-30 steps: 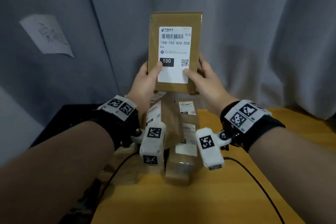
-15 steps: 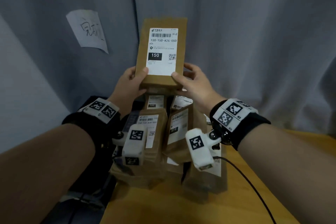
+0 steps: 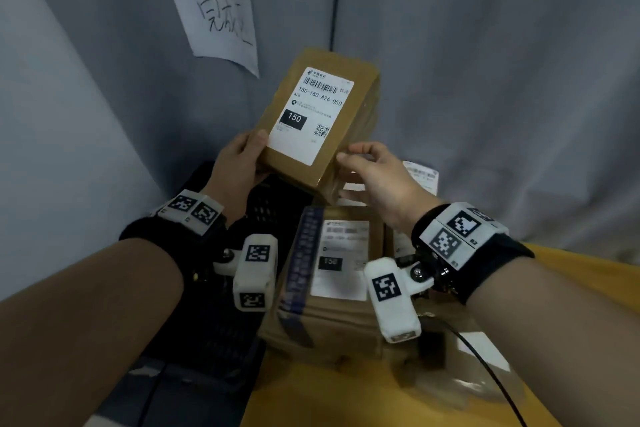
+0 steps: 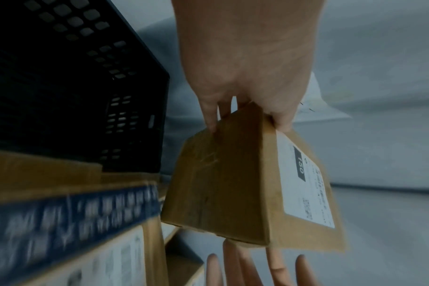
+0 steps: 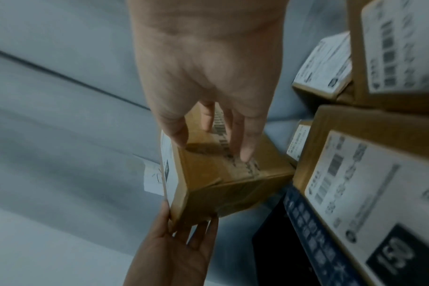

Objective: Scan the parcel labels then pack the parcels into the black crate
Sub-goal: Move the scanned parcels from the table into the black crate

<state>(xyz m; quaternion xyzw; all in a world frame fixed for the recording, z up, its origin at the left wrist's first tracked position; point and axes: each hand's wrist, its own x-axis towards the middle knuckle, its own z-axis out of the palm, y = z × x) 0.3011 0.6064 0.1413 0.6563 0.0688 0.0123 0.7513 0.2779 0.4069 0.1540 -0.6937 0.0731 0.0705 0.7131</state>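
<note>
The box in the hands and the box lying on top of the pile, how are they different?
The held parcel is up in the air, tilted, and pinched by the left hand; the pile parcel lies flat with no hand on it. The pile parcel has a blue printed strip along one side; none shows on the held parcel. Both are brown cardboard with a white label reading 150.

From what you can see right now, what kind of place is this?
Probably a makeshift parcel-sorting station: labelled cardboard parcels stacked on a wooden table, a black crate beside them, grey curtains behind.
</note>
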